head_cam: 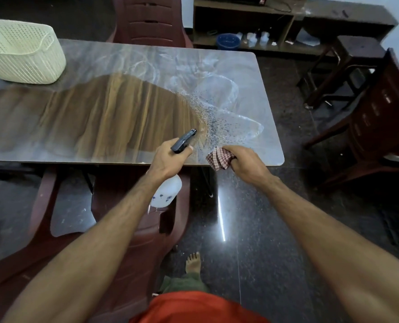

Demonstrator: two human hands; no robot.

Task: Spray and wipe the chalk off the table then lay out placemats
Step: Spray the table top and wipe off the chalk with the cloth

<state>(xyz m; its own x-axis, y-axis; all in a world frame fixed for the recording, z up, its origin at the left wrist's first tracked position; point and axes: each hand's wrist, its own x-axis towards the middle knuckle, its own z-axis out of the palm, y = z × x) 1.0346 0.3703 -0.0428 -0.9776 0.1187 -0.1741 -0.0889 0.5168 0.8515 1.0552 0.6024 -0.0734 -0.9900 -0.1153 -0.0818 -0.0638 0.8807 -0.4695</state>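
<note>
- The left hand (168,160) holds the spray bottle (167,192) by its dark trigger head, fingers wrapped round the neck, nozzle aimed forward and right over the table (100,145). The white body hangs below the near edge, so the bottle is held out in the air, not resting on anything.
- Fresh droplets (213,122) speckle the top just ahead of the nozzle, right where the bare brown patch meets the remaining chalk (217,89); the aim looks chosen to wet the next strip to be wiped.
- The right hand (245,162) has its fingers bunched tight on a checked cloth (219,158), held at the near edge just beside the wet patch, probably ready to wipe once the spray lands.
- Chalk haze covers the far strip, the right end and the near left edge; the middle is clean wood, so wiping seems about half done.
- A cream basket (21,52) sits on the far left corner, well clear of the wet area. No placemats are in view; whether they lie inside it cannot be told.
</note>
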